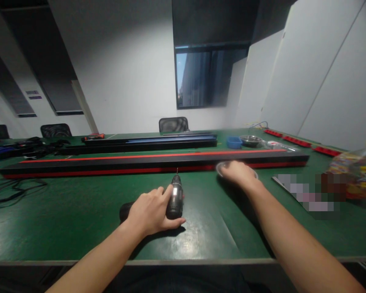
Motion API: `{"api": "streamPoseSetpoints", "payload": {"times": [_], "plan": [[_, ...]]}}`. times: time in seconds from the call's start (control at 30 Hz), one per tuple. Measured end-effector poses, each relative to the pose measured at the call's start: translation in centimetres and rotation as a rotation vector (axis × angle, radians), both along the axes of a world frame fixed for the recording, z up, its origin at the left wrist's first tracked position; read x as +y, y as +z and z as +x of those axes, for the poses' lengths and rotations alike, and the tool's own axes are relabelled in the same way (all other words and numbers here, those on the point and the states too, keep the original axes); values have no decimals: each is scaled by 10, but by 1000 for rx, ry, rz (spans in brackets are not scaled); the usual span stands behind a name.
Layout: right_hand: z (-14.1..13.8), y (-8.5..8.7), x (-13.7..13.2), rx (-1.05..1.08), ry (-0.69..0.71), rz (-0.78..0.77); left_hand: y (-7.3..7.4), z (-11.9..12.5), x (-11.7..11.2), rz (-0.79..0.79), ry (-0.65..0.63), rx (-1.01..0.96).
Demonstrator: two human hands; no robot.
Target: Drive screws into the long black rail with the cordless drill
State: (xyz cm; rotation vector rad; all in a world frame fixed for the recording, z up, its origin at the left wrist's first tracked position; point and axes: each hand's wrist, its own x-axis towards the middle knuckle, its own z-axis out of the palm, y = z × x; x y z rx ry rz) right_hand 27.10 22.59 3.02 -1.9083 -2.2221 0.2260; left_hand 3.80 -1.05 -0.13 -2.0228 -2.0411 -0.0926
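Note:
A black cordless drill [177, 197] lies on its side on the green table, its bit pointing away from me toward a long black bar. My left hand [151, 209] is closed over the drill's grip, with the thumb stretched out behind the drill body. To the right, my right hand [236, 173] grips a shallow round dish [222, 170] by its rim. Motion blurs this hand and the dish, and the fingers cover much of the dish. Just beyond both hands runs the long black bar [134, 162] with red stripes.
Farther back are more dark bars [171, 141], a blue plastic box [234, 142] and a metal bowl [250, 141]. Black cables [9, 189] lie at left. A large plastic jar [361, 173] and a flat sheet [288, 185] are on the right. The table's front edge [201, 262] is close to me.

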Motion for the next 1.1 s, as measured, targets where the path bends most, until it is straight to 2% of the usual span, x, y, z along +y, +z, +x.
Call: {"api": "streamPoseSetpoints", "payload": {"times": [0.63,1.1], "plan": [[-8,-12,1,7,117,-27,0,0,0,5,14,2],[-12,-14,-1,29,135,-11,0,-10,3,-23,-2,13]]}}
